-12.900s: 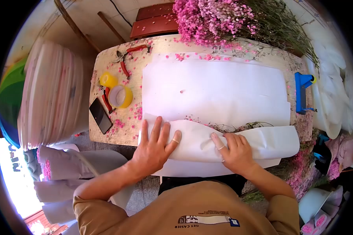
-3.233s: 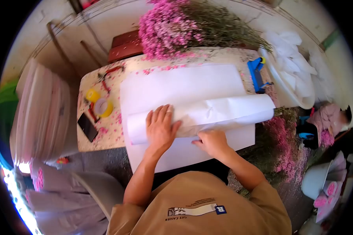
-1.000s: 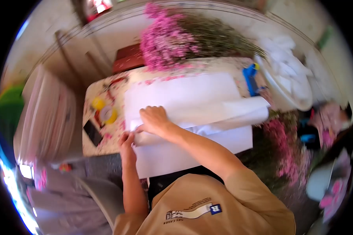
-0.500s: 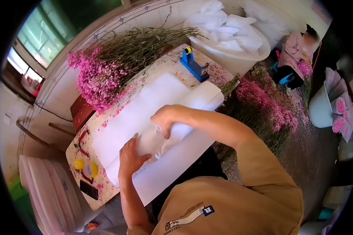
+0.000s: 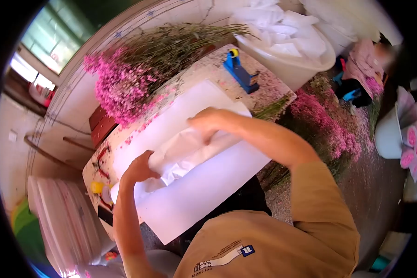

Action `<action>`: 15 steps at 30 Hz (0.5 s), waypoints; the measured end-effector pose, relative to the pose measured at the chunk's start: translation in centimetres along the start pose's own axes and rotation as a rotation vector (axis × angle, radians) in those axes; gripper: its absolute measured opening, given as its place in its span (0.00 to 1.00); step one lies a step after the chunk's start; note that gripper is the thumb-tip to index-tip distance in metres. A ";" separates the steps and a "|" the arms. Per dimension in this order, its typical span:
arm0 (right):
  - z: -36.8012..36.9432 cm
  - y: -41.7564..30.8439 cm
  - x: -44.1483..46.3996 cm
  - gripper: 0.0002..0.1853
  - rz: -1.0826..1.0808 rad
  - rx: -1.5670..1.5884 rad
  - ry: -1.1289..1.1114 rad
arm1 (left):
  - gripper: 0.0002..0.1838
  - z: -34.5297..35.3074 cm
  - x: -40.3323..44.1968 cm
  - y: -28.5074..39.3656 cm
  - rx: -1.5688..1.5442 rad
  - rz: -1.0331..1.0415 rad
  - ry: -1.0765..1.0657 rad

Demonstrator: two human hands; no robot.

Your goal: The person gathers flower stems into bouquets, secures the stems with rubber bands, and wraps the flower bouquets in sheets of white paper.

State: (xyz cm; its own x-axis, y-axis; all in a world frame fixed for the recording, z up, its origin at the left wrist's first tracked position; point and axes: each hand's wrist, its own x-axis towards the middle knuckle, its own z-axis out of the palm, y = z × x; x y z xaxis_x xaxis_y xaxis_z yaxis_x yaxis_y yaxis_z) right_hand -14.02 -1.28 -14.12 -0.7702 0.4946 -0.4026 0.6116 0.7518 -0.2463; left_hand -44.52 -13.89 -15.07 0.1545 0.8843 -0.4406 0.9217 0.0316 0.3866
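Note:
A large sheet of white wrapping paper (image 5: 204, 180) lies over the table and hangs past its near edge, with creased, crumpled paper along its middle. At its left end, my left hand (image 5: 139, 169) is curled round the paper, thumb toward the middle. My right hand (image 5: 206, 123) bends over the paper's upper middle, fingers and thumb gripping it; its fingertips are partly hidden. Beyond the paper lies a big bunch of pink flowers (image 5: 123, 90) with long green stems. A blue tape dispenser (image 5: 241, 74) stands at the table's far right.
Pliers (image 5: 102, 162), a yellow tape roll (image 5: 96, 186) and a dark phone (image 5: 105, 215) lie on the table's left end. More pink flowers (image 5: 329, 123) fill the floor at right. A white tub (image 5: 287, 65) holds white wrapping. A seated person (image 5: 361, 65) is farther right.
My left hand has moved left to the paper's end, its spread fingers now curled. My right hand has shifted slightly up and right. The rolled right end of the paper now lies flatter.

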 end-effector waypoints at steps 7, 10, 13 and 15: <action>-0.7 0.2 -2.2 0.46 -0.053 0.017 0.024 | 0.55 0.1 2.2 2.0 0.025 0.030 -0.027; 0.7 -1.7 -0.9 0.47 -0.082 -0.036 0.024 | 0.53 1.9 2.8 4.7 -0.002 0.080 0.039; 2.0 -0.5 -0.9 0.43 -0.023 -0.019 0.114 | 0.41 2.5 1.7 6.8 0.074 0.031 0.176; 1.9 0.7 -1.8 0.39 0.014 0.009 0.113 | 0.39 4.5 1.3 5.9 0.102 0.079 0.284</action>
State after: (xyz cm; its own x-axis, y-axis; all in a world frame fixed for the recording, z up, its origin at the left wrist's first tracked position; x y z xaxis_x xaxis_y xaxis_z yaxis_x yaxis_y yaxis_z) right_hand -11.88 -2.47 -15.23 -0.7770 0.5509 -0.3045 0.6232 0.7412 -0.2493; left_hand -37.26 -14.69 -16.97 0.1346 0.9775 -0.1626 0.9440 -0.0766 0.3209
